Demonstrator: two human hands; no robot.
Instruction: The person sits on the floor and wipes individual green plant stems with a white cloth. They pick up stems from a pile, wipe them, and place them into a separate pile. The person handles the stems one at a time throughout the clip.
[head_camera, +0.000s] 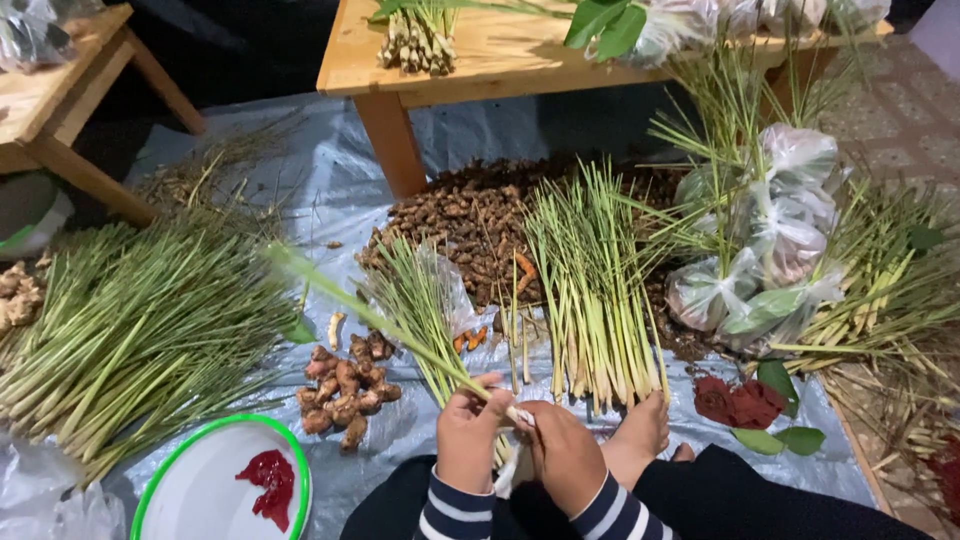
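Left hand (468, 432) closed around a lemongrass stalk (400, 330) near its pale root end, leafy tip slanting up and to the left. Right hand (563, 455) closed too, fingers curled at the same root end, touching the left; what sits inside that grip, cannot tell. Both hands low in the middle of the view, over the lap, striped sleeves showing.

Risk, as a judgement: long stalk held only at one end, so likely to whip sideways and knock the loose bundle of stalks (425, 300) just beyond it, or sweep the ginger pieces (345, 385) lying just to the left. Root end pinched between two hands, so a slip there could nick or scrape a finger. Bare foot (640, 432) right beside the hands, also exposed.

No surface under the work: a grey plastic sheet (330, 180) spread on the floor. Large heap of stalks (140, 330) at left, upright-trimmed bunch (598, 290) ahead, brown roots (470, 220) behind. Knotted plastic bags (770, 240) at right. Wooden table (500, 60) beyond, second one at far left. Green-rimmed plate (180, 470) near the knee.
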